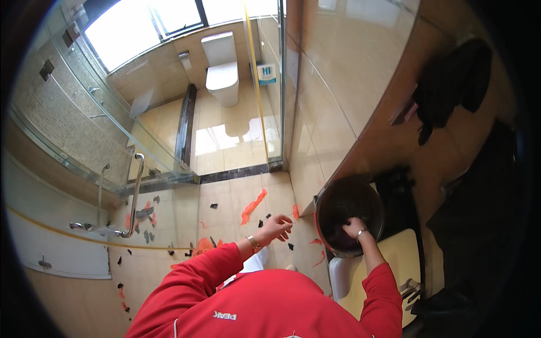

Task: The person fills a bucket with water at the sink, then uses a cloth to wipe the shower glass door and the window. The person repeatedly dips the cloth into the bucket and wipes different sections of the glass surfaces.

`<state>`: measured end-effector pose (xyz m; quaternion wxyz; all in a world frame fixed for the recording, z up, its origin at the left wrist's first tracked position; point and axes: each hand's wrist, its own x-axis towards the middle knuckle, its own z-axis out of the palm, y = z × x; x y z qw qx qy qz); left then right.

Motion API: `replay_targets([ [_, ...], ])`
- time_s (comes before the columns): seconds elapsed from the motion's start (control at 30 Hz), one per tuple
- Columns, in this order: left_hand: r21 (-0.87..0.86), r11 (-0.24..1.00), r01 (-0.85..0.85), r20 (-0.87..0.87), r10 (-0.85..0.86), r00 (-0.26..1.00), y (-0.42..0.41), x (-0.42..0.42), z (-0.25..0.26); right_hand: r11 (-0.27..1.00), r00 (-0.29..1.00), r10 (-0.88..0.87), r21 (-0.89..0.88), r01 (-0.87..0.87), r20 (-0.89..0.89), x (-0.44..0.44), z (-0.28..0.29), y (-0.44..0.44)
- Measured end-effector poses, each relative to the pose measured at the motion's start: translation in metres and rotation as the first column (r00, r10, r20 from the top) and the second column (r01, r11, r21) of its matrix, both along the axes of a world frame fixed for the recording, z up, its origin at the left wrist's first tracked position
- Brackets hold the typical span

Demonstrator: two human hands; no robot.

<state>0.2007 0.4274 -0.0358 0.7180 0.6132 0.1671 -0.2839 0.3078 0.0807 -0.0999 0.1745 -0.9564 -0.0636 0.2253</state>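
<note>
My left hand (277,228), with a watch on its wrist, hangs over the floor with loosely curled fingers and nothing between them. My right hand (354,228) reaches down into a dark round bucket (347,197) with red on its outer side. Its fingertips point into the dark inside, and I cannot tell whether they hold anything. The bucket stands beside a yellowish washbasin (393,257) and a dark counter (397,198).
Orange plastic scraps (253,207) and small black pieces (214,206) litter the tiled floor (232,188). Left, a glass door with a metal handle (137,190) stands out. A dark sill (234,172) crosses before the toilet (222,78). A faucet (410,289) sits by the basin.
</note>
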Motion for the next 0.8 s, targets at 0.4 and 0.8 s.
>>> replay_targets([
  [0.4,-0.255,0.833,0.491,0.312,-0.409,0.858,0.035,0.127,0.063,0.999,0.923,-0.031,-0.024,0.044,0.384,0.028,0.298,0.152],
  [0.8,-0.696,0.718,0.004,0.263,0.249,0.932,0.209,0.329,0.149,0.780,0.929,-0.169,0.621,-0.078,0.330,0.230,0.261,0.386],
])
